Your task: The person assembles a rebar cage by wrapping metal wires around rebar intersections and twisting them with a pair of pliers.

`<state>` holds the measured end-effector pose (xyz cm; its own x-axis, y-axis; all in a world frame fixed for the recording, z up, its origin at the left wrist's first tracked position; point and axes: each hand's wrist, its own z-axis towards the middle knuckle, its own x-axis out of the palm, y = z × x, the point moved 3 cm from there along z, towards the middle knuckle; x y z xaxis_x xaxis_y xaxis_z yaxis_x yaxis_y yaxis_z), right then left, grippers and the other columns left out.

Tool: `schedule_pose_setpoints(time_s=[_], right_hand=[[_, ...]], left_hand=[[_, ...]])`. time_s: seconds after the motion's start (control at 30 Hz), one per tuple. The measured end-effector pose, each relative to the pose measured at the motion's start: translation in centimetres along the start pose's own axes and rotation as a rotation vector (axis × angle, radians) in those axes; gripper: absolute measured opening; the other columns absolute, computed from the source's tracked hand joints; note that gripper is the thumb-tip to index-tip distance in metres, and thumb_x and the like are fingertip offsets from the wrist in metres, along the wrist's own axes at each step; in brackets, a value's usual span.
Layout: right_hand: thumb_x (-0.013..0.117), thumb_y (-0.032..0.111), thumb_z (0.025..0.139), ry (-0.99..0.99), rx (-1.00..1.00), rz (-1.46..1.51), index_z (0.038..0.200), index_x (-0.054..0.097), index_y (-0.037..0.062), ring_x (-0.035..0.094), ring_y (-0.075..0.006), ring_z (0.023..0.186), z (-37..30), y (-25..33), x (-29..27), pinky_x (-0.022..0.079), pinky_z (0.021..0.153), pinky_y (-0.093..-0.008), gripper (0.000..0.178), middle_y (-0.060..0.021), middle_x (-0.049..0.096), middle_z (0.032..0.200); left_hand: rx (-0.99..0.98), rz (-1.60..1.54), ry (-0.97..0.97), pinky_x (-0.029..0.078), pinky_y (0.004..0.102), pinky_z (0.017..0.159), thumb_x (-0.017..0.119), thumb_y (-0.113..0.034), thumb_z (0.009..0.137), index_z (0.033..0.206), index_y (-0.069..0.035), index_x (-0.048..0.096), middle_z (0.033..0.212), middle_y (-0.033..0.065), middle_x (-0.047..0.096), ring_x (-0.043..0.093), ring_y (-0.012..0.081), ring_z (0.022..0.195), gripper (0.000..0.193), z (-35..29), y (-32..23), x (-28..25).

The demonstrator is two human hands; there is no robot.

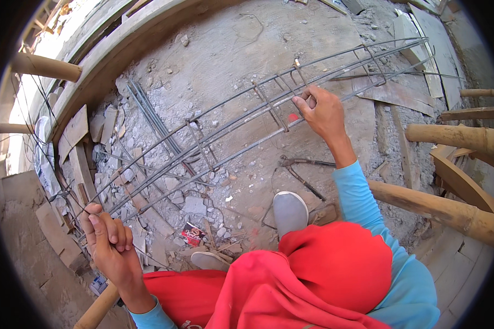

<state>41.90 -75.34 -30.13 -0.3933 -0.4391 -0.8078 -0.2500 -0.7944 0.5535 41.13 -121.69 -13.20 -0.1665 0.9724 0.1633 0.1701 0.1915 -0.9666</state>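
A long rebar cage (241, 127), with straight steel bars tied through rectangular stirrups, stretches diagonally from lower left to upper right before me. My left hand (108, 241) is closed beside its lower-left end, fingers curled and thumb pressed in. Thin dark wire runs near those fingertips, but what they grip is unclear. Over the cage's middle, my right hand (321, 111) has its thumb and forefinger pinched together against or just above a bar. Anything between these fingers is hidden. A pair of pincers (299, 162) lies on the ground below my right hand, handles spread.
Loose steel rods (151, 115) lie beneath the cage among broken concrete (195, 205). Bamboo poles (433, 205) stick in from the right, and another pole (46, 67) at upper left. Planks (79, 170) lie at left. A red packet (192, 234) rests near my shoes (290, 213).
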Motion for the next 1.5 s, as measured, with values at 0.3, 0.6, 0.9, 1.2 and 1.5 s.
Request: schedule_pose_setpoints(time_s=[0.3, 0.6, 0.9, 1.2, 1.5], right_hand=[[0.079, 0.025, 0.092, -0.08, 0.102, -0.081, 0.085, 0.073, 0.0044, 0.069, -0.0386, 0.077, 1.2, -3.5, -1.5, 0.053, 0.067, -0.0491, 0.023, -0.0159, 0.072, 0.084], [0.078, 0.027, 0.092, -0.299, 0.227, -0.241, 0.088, 0.073, 0.0042, 0.07, -0.0431, 0.085, 5.6, -13.2, -6.6, 0.053, 0.075, -0.0528, 0.024, -0.0181, 0.074, 0.087], [0.08, 0.031, 0.091, -0.229, 0.412, -0.381, 0.095, 0.077, 0.0071, 0.073, -0.0441, 0.094, 6.9, -14.4, -8.4, 0.055, 0.08, -0.0545, 0.024, -0.0207, 0.077, 0.096], [0.08, 0.032, 0.092, -0.38, 0.512, -0.417, 0.096, 0.077, 0.0056, 0.073, -0.044, 0.098, 7.3, -15.8, -9.9, 0.056, 0.082, -0.0544, 0.027, -0.0206, 0.077, 0.098], [0.078, 0.024, 0.095, -0.461, 0.233, -0.092, 0.101, 0.078, 0.0051, 0.071, -0.0288, 0.074, 4.5, -8.6, -8.6, 0.055, 0.071, -0.0423, 0.02, -0.0123, 0.076, 0.087]], left_hand=[[-0.002, 0.011, 0.016, 0.027, 0.0211, 0.048, 0.045, -0.022, 0.118, 0.13, -0.006, 0.056, 0.073, -0.0046, 0.033, 0.027, 0.0028, 0.056, 0.022, 0.4, 0.1, -0.2], [-0.017, 0.005, -0.023, 0.026, 0.0211, 0.046, 0.044, -0.023, 0.118, 0.131, -0.005, 0.053, 0.074, -0.0042, 0.035, 0.026, 0.0022, 0.054, 0.024, 0.1, 0.5, -0.7], [-0.027, -0.004, -0.051, 0.025, 0.0214, 0.046, 0.044, -0.022, 0.118, 0.13, -0.006, 0.053, 0.071, -0.0041, 0.033, 0.026, 0.0026, 0.053, 0.022, -0.6, -0.1, -1.4], [-0.045, -0.009, 0.002, 0.027, 0.0207, 0.046, 0.046, -0.024, 0.118, 0.135, -0.007, 0.054, 0.073, -0.005, 0.033, 0.027, 0.0021, 0.055, 0.026, -0.6, 0.0, -1.9], [-0.11, 0.032, 0.074, 0.025, 0.021, 0.047, 0.048, -0.026, 0.117, 0.123, -0.008, 0.056, 0.07, -0.0049, 0.035, 0.026, 0.0025, 0.053, 0.021, -1.4, 0.4, 0.6]])
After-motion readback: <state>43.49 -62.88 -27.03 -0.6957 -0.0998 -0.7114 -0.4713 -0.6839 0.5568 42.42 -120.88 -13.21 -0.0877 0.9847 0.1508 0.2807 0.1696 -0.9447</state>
